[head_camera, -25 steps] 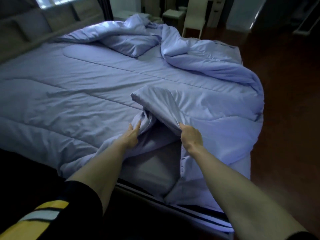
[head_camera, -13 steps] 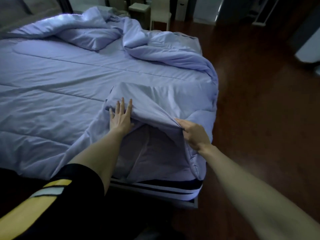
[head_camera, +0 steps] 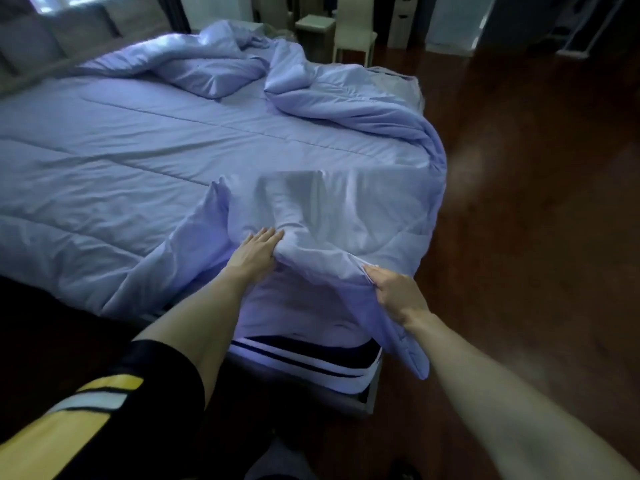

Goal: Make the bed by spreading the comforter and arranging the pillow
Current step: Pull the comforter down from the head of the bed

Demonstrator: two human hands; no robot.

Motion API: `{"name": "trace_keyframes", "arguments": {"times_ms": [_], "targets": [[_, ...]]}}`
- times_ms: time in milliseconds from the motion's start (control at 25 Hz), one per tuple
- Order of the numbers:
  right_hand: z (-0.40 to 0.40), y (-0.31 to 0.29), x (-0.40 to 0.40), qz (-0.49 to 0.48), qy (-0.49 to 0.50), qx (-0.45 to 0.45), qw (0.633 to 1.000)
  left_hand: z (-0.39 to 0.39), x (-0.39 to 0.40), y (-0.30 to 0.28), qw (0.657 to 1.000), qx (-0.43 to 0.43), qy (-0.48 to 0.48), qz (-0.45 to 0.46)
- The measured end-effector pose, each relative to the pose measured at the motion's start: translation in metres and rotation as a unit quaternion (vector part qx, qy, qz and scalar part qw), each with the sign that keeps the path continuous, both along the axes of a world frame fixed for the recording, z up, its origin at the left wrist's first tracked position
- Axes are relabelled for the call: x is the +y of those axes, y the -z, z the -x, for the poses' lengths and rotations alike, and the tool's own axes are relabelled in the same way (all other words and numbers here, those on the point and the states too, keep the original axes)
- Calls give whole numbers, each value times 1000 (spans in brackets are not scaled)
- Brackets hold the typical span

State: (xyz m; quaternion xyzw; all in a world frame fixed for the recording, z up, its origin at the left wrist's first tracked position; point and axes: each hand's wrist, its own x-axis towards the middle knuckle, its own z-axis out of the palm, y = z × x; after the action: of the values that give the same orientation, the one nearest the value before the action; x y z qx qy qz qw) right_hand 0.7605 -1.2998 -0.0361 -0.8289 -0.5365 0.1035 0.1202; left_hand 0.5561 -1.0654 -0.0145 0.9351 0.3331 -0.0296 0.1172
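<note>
Head view, right hand (head_camera: pixel 398 296) fingers hidden under comforter (head_camera: pixel 207 140)

A home bedroom, wide bed (head_camera: pixel 311 367) with lavender comforter (head_camera: pixel 173 161) under the fingers (head_camera: pixel 268 233), padded headboard (head_camera: pixel 52 39) far beyond them, pale chair (head_camera: pixel 353 29), dark wooden floor (head_camera: pixel 536 168) to their right.
</note>
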Motion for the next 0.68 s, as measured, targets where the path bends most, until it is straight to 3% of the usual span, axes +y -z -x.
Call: {"name": "trace_keyframes", "arguments": {"times_ms": [280, 680], "targets": [[-47, 29, -99, 23, -131, 26, 991, -1, -153, 39, 994, -2, -81, 78], [-88, 46, -191, 61, -133, -20, 989, -22, -282, 32, 989, 34, -100, 100]]}}
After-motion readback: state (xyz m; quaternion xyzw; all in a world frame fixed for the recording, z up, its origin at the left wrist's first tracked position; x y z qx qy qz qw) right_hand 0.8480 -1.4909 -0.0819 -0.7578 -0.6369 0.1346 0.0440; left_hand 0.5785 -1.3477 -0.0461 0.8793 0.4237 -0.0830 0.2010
